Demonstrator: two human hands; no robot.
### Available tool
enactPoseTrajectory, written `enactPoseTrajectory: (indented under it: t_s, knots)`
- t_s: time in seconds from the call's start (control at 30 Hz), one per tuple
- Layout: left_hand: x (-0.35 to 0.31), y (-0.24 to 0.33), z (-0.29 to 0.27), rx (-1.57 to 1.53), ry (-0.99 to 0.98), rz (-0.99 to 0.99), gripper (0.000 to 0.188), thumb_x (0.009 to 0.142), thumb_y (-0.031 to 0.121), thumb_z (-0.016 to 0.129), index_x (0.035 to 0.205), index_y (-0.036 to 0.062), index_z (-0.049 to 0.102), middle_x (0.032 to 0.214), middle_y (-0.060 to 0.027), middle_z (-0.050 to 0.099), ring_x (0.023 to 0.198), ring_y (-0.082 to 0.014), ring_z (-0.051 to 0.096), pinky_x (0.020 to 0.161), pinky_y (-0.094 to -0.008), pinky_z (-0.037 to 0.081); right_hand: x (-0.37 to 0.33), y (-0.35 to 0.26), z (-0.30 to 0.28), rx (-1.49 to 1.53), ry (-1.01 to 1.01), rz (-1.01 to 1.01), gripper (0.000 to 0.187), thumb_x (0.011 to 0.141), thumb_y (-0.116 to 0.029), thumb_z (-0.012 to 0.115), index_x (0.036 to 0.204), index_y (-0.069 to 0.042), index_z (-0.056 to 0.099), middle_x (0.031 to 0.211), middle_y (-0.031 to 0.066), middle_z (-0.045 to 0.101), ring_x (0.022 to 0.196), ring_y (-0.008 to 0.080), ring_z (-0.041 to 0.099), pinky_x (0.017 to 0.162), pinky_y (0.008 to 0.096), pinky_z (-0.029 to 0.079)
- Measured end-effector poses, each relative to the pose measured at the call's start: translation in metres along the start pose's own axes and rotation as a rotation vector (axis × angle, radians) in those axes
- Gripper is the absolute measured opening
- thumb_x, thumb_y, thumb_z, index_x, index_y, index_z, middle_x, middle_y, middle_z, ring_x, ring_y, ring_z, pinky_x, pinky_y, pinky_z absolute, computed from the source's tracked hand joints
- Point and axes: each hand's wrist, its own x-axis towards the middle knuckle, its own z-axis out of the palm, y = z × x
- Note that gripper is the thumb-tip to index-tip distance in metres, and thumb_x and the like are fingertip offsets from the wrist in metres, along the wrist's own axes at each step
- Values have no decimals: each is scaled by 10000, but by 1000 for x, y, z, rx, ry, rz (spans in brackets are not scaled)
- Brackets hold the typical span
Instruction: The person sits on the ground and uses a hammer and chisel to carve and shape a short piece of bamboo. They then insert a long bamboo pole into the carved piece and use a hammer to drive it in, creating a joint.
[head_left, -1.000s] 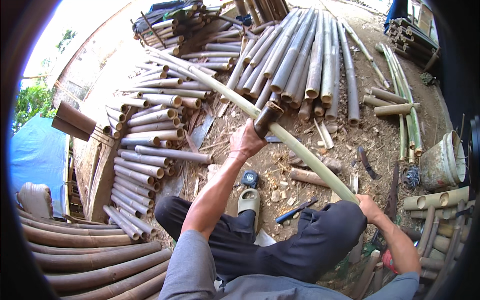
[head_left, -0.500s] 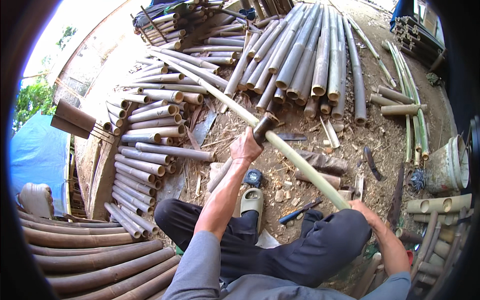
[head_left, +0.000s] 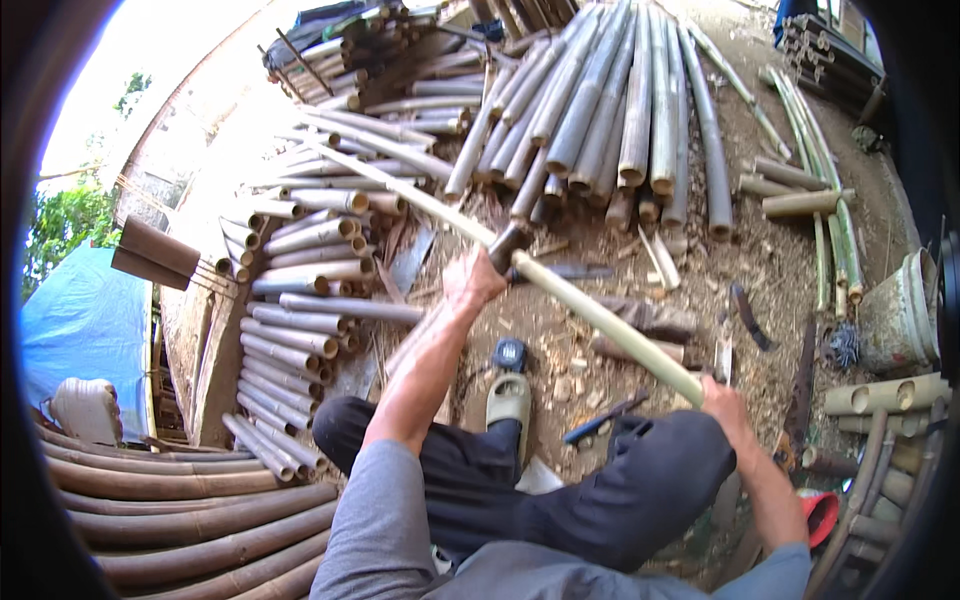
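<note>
A long pale bamboo pole [head_left: 610, 325] runs slanting from the far left down toward my right knee. My right hand [head_left: 724, 405] is closed round its near end, just above the knee. My left hand [head_left: 474, 278] is closed at a short dark cylindrical piece [head_left: 508, 246] that lies across the pole partway along. The fingers partly hide that piece, so its exact kind is unclear. A dark flat blade [head_left: 575, 271] shows on the ground just beyond the pole.
Stacked bamboo lengths [head_left: 300, 310] lie at left, with more poles [head_left: 590, 110] ahead. A tape measure [head_left: 509, 353], a blue-handled tool [head_left: 600, 420] and a curved dark-handled tool [head_left: 746, 310] lie on the chip-strewn ground. A white bucket [head_left: 890, 320] stands at right.
My left hand and the dark piece have shifted a little up and left along the pole. My right hand with the pole's near end has risen slightly off the knee.
</note>
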Motion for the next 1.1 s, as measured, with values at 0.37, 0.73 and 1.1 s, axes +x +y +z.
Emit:
enactPoseTrajectory:
  t_s: [0.37, 0.73, 1.1]
  knots:
    - [31, -70, 6, -220, 421, -173, 459, 721, 328, 799, 1036, 79, 577, 936, -189, 697, 903, -383, 688, 761, -496, 542, -81, 60, -48, 41, 223, -21, 266, 654, -127, 740, 881, -52, 625, 700, 161, 600, 673, 399, 622, 611, 455, 502]
    - [29, -149, -115, -292, 808, -271, 436, 736, 332, 688, 1100, 109, 601, 1007, -205, 693, 986, -420, 653, 856, -504, 506, -134, 158, -77, -7, 243, 234, 279, 648, 5, 671, 905, -26, 568, 853, 180, 565, 913, 405, 555, 812, 461, 444]
    - [-12, -227, -194, -267, 933, -501, 529, 675, 302, 750, 1152, 141, 591, 1027, -165, 706, 1012, -380, 663, 889, -481, 508, 22, 112, -98, -124, 414, -144, 191, 672, -57, 611, 851, -37, 550, 816, 203, 526, 787, 446, 525, 707, 493, 420]
